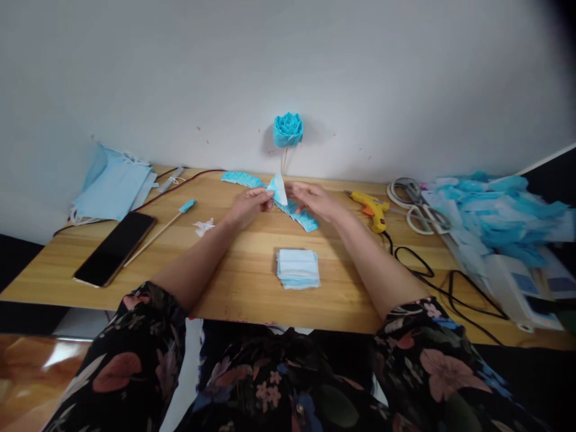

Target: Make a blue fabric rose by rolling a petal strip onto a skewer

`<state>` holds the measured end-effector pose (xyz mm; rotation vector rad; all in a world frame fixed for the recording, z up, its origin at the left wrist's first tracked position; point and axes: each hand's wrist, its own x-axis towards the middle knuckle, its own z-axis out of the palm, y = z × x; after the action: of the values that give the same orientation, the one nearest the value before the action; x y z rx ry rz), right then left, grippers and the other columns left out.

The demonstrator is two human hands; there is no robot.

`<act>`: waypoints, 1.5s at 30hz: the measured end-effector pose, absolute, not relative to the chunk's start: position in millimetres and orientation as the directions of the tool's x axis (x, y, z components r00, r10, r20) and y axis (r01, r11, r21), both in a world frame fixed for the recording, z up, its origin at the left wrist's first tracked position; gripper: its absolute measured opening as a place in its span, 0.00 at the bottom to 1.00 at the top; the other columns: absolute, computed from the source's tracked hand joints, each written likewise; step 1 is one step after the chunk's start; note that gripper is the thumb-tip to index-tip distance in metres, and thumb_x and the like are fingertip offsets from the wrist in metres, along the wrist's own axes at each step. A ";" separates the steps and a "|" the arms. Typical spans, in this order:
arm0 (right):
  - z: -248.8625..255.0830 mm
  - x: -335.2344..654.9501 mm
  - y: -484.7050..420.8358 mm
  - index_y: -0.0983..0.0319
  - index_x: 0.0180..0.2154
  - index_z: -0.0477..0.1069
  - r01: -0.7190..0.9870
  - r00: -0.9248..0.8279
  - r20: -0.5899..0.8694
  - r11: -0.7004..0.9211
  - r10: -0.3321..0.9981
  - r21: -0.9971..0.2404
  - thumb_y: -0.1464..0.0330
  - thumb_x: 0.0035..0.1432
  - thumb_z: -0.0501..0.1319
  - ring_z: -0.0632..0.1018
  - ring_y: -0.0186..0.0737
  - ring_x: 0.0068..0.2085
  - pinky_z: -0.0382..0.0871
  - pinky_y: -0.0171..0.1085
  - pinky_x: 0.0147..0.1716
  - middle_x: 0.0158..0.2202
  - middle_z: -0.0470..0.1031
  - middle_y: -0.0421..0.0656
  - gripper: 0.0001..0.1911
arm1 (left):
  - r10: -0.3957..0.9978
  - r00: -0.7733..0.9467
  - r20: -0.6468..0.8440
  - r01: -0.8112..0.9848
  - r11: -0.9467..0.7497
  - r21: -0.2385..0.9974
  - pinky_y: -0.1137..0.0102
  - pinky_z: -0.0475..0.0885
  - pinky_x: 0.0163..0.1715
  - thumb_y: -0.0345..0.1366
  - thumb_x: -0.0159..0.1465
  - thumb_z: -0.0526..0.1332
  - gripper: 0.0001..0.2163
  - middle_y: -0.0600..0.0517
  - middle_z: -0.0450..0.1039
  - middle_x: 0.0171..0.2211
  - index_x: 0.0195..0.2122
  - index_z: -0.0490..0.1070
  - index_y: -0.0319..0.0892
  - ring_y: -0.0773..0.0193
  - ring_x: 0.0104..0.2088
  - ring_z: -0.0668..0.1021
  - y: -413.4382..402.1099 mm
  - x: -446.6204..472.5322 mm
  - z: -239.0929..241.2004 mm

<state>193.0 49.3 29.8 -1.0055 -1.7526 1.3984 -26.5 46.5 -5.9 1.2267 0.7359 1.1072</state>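
My left hand [249, 206] and my right hand [312, 200] meet over the far middle of the wooden table [243, 288]. Together they pinch a small folded light-blue triangle of mask fabric [279, 188]. Under the hands a curved row of blue folded pieces [302, 218] runs from the far left toward the right. A stack of square light-blue fabric pieces [297, 268] lies nearer to me. A finished blue fabric rose on a stick [288, 129] leans against the white wall behind the hands.
At the left lie a black phone [114, 247], a stick with a blue tip [162, 231] and a pile of face masks [112, 189]. To the right are a yellow glue gun [372, 210] with a black cord, scissors [420, 207] and a heap of blue scraps [499, 216].
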 end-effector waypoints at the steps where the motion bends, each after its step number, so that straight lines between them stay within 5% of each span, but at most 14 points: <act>1: 30.3 191.2 48.6 0.59 0.40 0.81 0.201 -0.502 0.017 0.135 0.865 -0.970 0.43 0.55 0.69 0.82 0.43 0.41 0.72 0.34 0.28 0.43 0.84 0.45 0.27 | 0.937 0.330 0.116 -0.252 -0.032 0.967 0.70 0.62 0.29 0.58 0.51 0.76 0.26 0.53 0.69 0.21 0.21 0.72 0.40 0.68 0.25 0.68 46.7 -26.3 -6.2; 3: 31.3 195.4 51.8 0.61 0.31 0.79 0.269 -0.471 0.013 0.158 0.882 -0.950 0.45 0.52 0.71 0.75 0.36 0.29 0.67 0.34 0.26 0.28 0.79 0.42 0.24 | 0.943 0.316 0.110 -0.251 -0.029 0.968 0.70 0.63 0.29 0.58 0.50 0.77 0.26 0.53 0.69 0.22 0.21 0.72 0.40 0.68 0.25 0.68 47.1 -26.0 -6.9; 6: 34.0 217.7 65.8 0.60 0.28 0.75 0.207 -0.269 0.144 0.203 0.952 -0.957 0.44 0.52 0.71 0.66 0.32 0.22 0.63 0.35 0.25 0.18 0.67 0.36 0.26 | 0.949 0.301 0.091 -0.253 -0.012 0.967 0.70 0.63 0.30 0.58 0.50 0.77 0.25 0.53 0.70 0.22 0.22 0.72 0.40 0.68 0.25 0.68 47.6 -25.6 -8.0; 9: 35.7 241.5 80.1 0.57 0.34 0.75 0.043 -0.016 0.268 0.269 0.963 -0.962 0.39 0.53 0.67 0.70 0.35 0.25 0.67 0.36 0.28 0.21 0.66 0.35 0.27 | 0.948 0.304 0.092 -0.256 -0.012 0.967 0.70 0.63 0.30 0.57 0.52 0.76 0.24 0.53 0.70 0.22 0.22 0.72 0.40 0.68 0.25 0.69 47.9 -25.5 -8.5; 12: 31.0 245.1 83.9 0.53 0.49 0.76 0.077 0.102 0.332 0.325 0.938 -0.943 0.41 0.52 0.69 0.80 0.42 0.43 0.75 0.40 0.43 0.38 0.80 0.42 0.30 | 0.948 0.303 0.097 -0.257 -0.017 0.966 0.70 0.63 0.30 0.56 0.52 0.76 0.24 0.53 0.70 0.22 0.22 0.72 0.40 0.68 0.26 0.69 48.0 -25.6 -8.1; 14: 25.4 235.1 80.1 0.54 0.53 0.76 0.127 0.077 0.348 0.337 0.934 -0.933 0.43 0.49 0.72 0.79 0.46 0.52 0.74 0.43 0.51 0.48 0.82 0.46 0.35 | 0.950 0.298 0.094 -0.258 -0.014 0.966 0.70 0.63 0.30 0.56 0.52 0.76 0.24 0.53 0.70 0.22 0.22 0.72 0.40 0.68 0.26 0.69 47.9 -25.4 -7.8; 16: 20.9 220.9 73.4 0.57 0.51 0.79 0.127 -0.004 0.298 0.296 0.954 -0.947 0.44 0.50 0.72 0.80 0.46 0.51 0.74 0.44 0.52 0.47 0.83 0.47 0.33 | 0.951 0.297 0.090 -0.260 -0.011 0.966 0.70 0.63 0.30 0.57 0.52 0.76 0.25 0.53 0.69 0.22 0.22 0.72 0.40 0.68 0.26 0.69 47.5 -25.2 -7.5; 24: 25.8 191.0 52.9 0.60 0.33 0.81 0.066 -0.287 0.009 0.029 0.958 -0.997 0.46 0.43 0.75 0.76 0.36 0.33 0.71 0.34 0.31 0.31 0.81 0.42 0.26 | 0.942 0.314 0.114 -0.166 -0.064 0.984 0.70 0.63 0.30 0.59 0.54 0.74 0.26 0.54 0.68 0.22 0.21 0.72 0.40 0.68 0.26 0.68 45.0 -24.2 -5.2; 45: 22.6 187.4 52.0 0.61 0.26 0.76 0.165 -0.306 0.029 0.083 0.952 -0.983 0.49 0.45 0.73 0.70 0.32 0.25 0.65 0.34 0.27 0.23 0.75 0.38 0.22 | 0.955 0.272 0.116 -0.117 -0.087 0.989 0.72 0.68 0.31 0.61 0.54 0.73 0.26 0.51 0.76 0.25 0.27 0.77 0.39 0.68 0.27 0.74 50.8 -20.0 -13.3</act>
<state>187.4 52.0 22.6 -1.1340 -1.5958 1.2989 -20.0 50.8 -13.3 1.3265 0.8750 1.1178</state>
